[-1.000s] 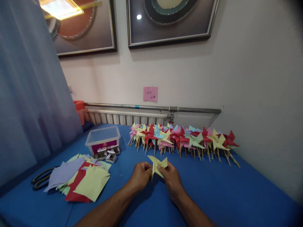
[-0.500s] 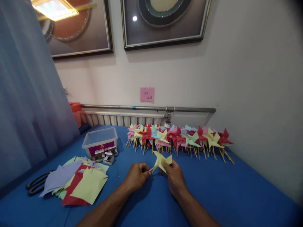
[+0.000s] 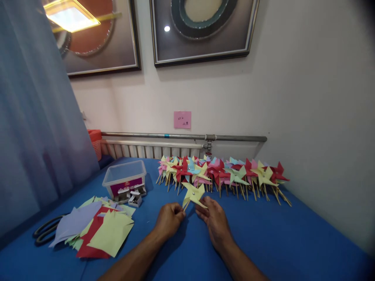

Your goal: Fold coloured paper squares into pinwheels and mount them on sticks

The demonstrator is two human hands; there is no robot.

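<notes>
My left hand (image 3: 170,219) is closed in a pinch on the thin stick of a pale yellow paper pinwheel (image 3: 193,194). The pinwheel faces me, tilted, with a small metal pin at its centre. Just right of it is my right hand (image 3: 215,218), its fingers loosely curved and apart, close to the lower right blade; whether they touch it I cannot tell. Behind the hands, rows of finished pinwheels (image 3: 218,171) in red, yellow, pink, blue and green lie on the blue table cover (image 3: 263,234).
Cut paper sheets (image 3: 113,232) are piled at the left, partly over black-handled scissors (image 3: 48,230). A clear plastic tub (image 3: 124,173) stands behind them, with small boxes (image 3: 135,199) of metal pins in front. A railing (image 3: 146,136) runs along the wall; a curtain (image 3: 38,117) hangs left.
My right hand has let go of the pinwheel's blades and opened slightly beside it. The pinwheel has turned to face me and shifted a little left, its stick still in my left hand.
</notes>
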